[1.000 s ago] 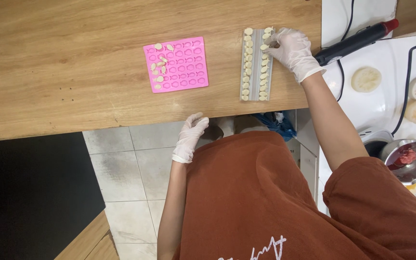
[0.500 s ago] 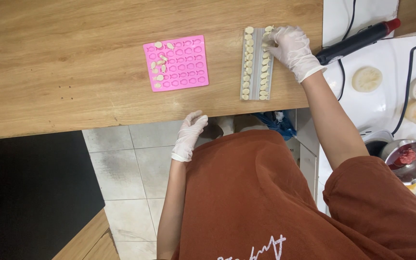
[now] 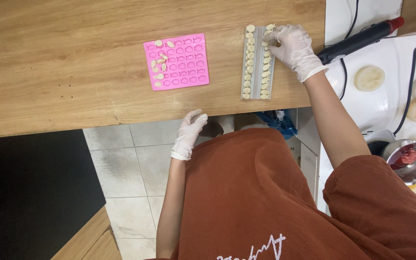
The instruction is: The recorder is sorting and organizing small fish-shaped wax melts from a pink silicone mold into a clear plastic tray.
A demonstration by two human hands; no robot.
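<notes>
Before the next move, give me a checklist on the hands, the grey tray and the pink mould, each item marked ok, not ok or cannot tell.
1. Right hand on the work: ok, gloved fingers rest on the top right end of the grey tray.
2. Left hand free: ok, it sits at the table edge holding nothing.
3. Grey tray filled: ok, two rows of pale pieces run along its length.
4. Pink mould filled: not ok, only a few pieces lie at its left and top; most cavities are empty.
5. A piece pinched in the right hand: cannot tell, the fingers hide it.
6. Mould and tray flat on the table: ok.
</notes>
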